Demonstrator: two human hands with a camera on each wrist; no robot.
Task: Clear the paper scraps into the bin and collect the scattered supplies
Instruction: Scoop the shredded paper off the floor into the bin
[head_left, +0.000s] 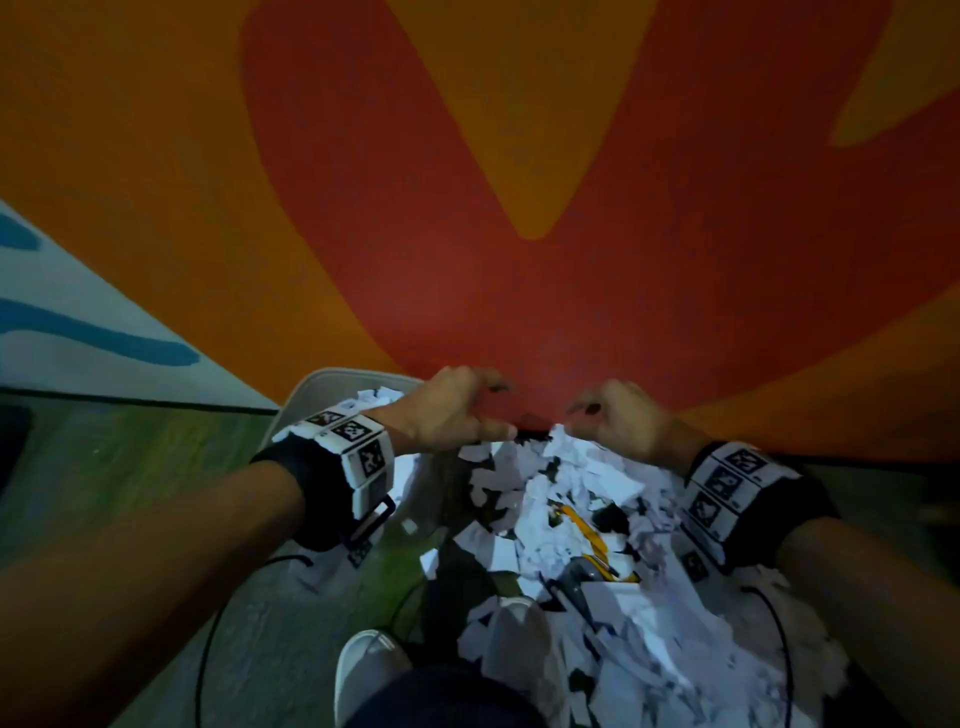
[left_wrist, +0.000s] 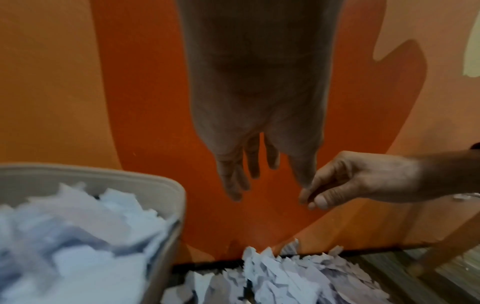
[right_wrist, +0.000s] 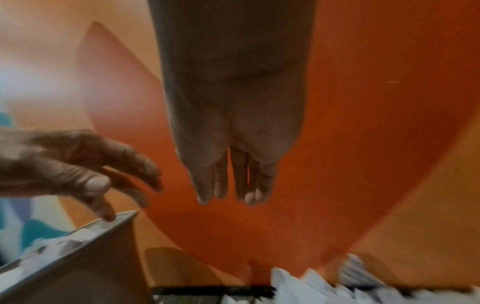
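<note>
A pale grey bin (head_left: 332, 387) heaped with white paper scraps (left_wrist: 78, 236) stands under my left wrist. My left hand (head_left: 467, 410) hovers over the bin's right rim (right_wrist: 111, 221) at the edge of the orange and red surface (head_left: 519, 286), fingers spread and empty. My right hand (head_left: 613, 415) hangs close beside it with relaxed fingers (right_wrist: 233, 185), holding nothing. Below both hands lies a big loose pile of white scraps (head_left: 571, 493). An orange-handled tool (head_left: 587, 535) and a dark object (head_left: 576, 569) lie half buried in it.
My white shoes (head_left: 363, 670) stand on the green-grey floor (head_left: 156, 441) next to the pile. Black wrist cables (head_left: 218, 623) trail down at both sides. A white and blue panel (head_left: 78, 312) lies at the far left. A wooden leg (left_wrist: 446, 246) slants at the right.
</note>
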